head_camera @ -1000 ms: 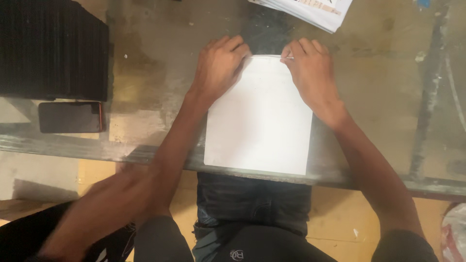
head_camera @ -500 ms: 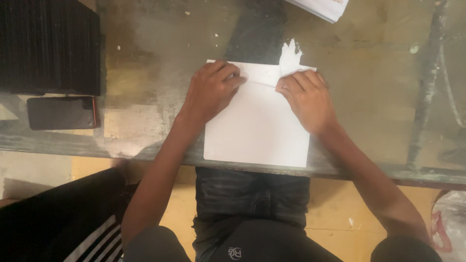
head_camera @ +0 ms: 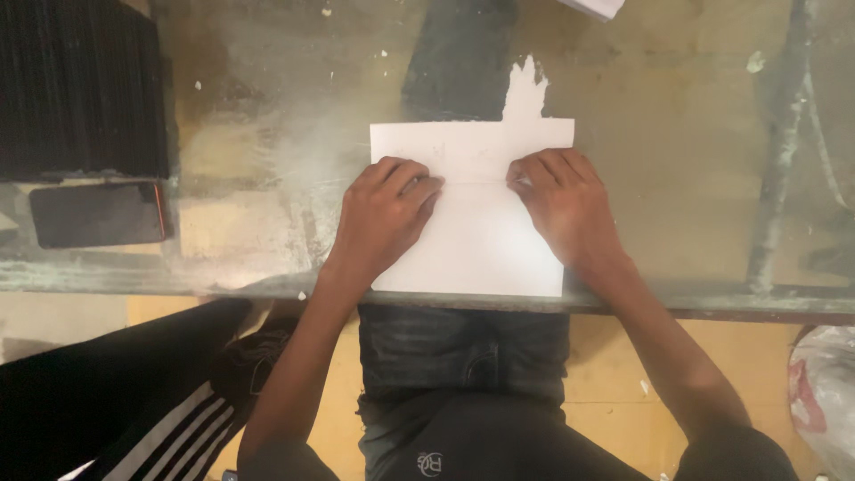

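Observation:
A white sheet of paper [head_camera: 476,236] lies on the glass table [head_camera: 267,107], its far edge folded over toward me into a flap. My left hand [head_camera: 385,214] presses fingertips down on the flap's edge at the left. On the right, my right hand [head_camera: 565,205] presses the same edge. Both hands lie flat on the paper, fingers bent, gripping nothing.
A dark phone [head_camera: 96,214] lies at the table's left, beside a black ribbed block [head_camera: 80,89]. A white paper corner [head_camera: 595,7] shows at the top. Another person's dark trouser leg with white stripes [head_camera: 134,401] is at lower left. A plastic bag [head_camera: 824,392] sits lower right.
The far edge of the sheet has been folded over toward me, and both hands have slid nearer to press along the flap's edge.

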